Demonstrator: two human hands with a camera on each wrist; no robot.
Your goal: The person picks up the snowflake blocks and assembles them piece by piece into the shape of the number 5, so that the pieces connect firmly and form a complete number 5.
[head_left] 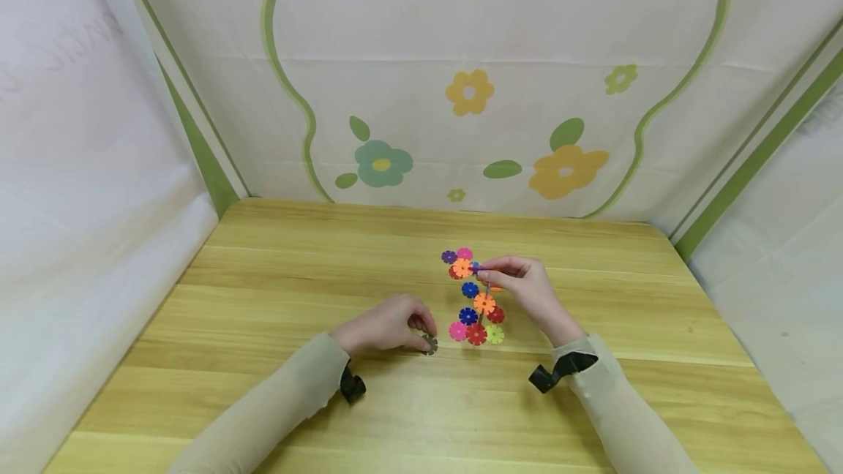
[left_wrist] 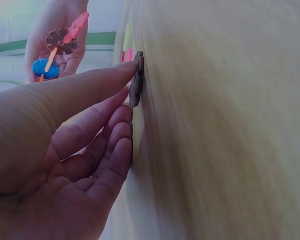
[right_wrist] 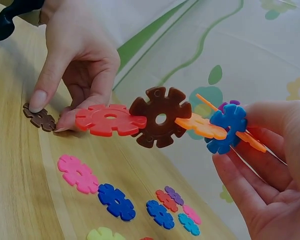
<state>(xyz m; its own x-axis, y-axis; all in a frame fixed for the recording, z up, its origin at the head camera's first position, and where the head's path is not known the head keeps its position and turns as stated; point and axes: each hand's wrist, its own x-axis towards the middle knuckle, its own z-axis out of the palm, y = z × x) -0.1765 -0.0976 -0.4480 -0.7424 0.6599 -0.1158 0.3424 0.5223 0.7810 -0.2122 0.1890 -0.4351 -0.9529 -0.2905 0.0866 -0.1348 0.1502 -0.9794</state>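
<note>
My left hand is low on the tabletop, pinching a loose brown notched disc. Its thumb lies over the disc's face and the index finger meets the edge; the disc still touches the wood. Raised above the table, my right hand holds one end of a chain of interlocking flower discs. Along the chain run a red disc at the free end, then brown, orange, and a blue disc by the fingers. More orange and a bit of purple show there, partly hidden by the hand.
Several loose discs lie flat under and beyond the chain, among them a pink disc, a dark blue disc and a yellow-green disc. The wooden table meets a printed fabric wall at the back.
</note>
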